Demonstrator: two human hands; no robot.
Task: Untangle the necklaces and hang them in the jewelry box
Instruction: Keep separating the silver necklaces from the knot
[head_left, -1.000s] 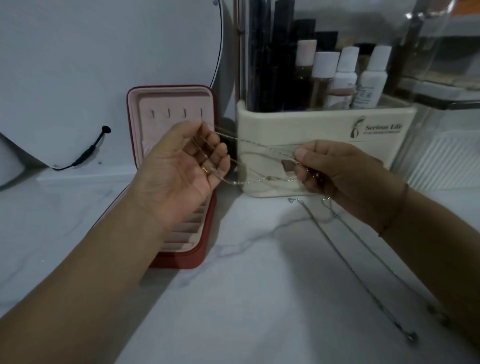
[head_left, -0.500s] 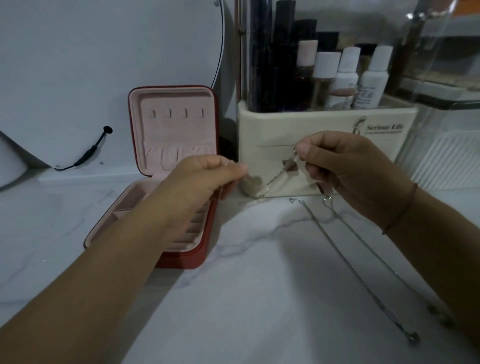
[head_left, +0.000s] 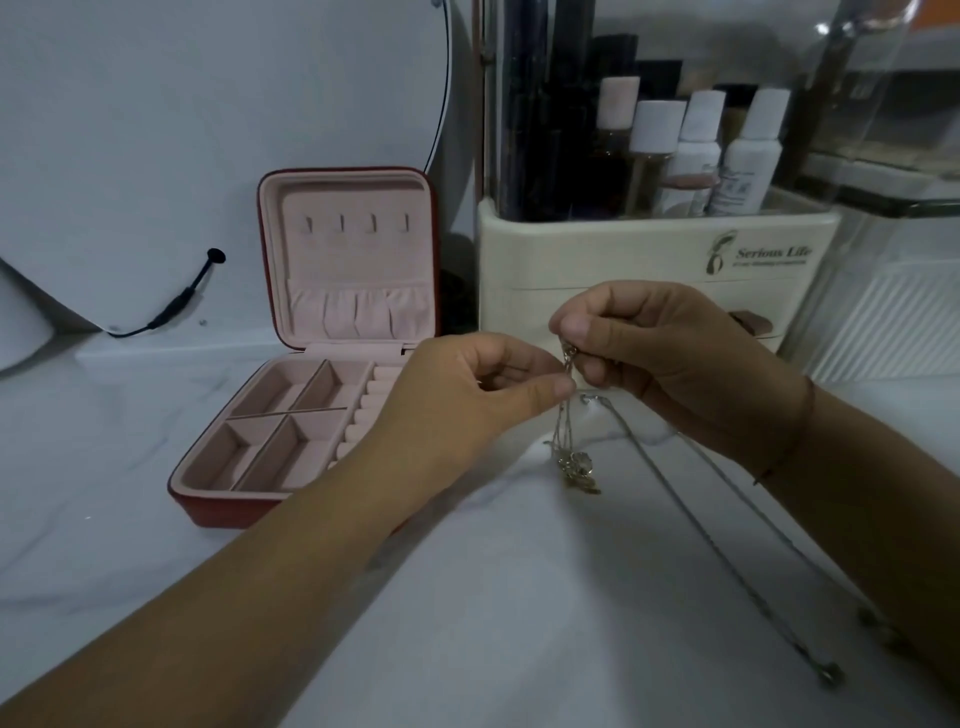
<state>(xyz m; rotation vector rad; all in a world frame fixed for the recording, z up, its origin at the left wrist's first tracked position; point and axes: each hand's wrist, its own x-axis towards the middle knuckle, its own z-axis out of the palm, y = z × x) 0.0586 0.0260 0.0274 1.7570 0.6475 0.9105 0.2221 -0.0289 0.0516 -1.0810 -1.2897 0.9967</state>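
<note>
A thin gold necklace (head_left: 571, 457) hangs in a bunch from my two hands, its pendant end touching the marble top. My left hand (head_left: 467, 400) pinches the chain between thumb and forefinger. Just to its right, my right hand (head_left: 665, 364) pinches the same chain at the top. A silver necklace (head_left: 727, 551) lies stretched on the table under my right forearm, partly hidden by it. The red jewelry box (head_left: 311, 447) stands open at the left, pink inside, with a row of hooks in its upright lid (head_left: 353, 223) and nothing on them.
A cream cosmetics organiser (head_left: 649, 260) with bottles (head_left: 691, 150) stands right behind my hands. A round mirror (head_left: 156, 130) with a black cable (head_left: 171, 306) leans at the back left. A clear plastic case (head_left: 893, 208) sits at the right.
My hands have come together: the left closed from an open palm and moved right and down, off the box. The chain, earlier stretched between them, now hangs bunched.
</note>
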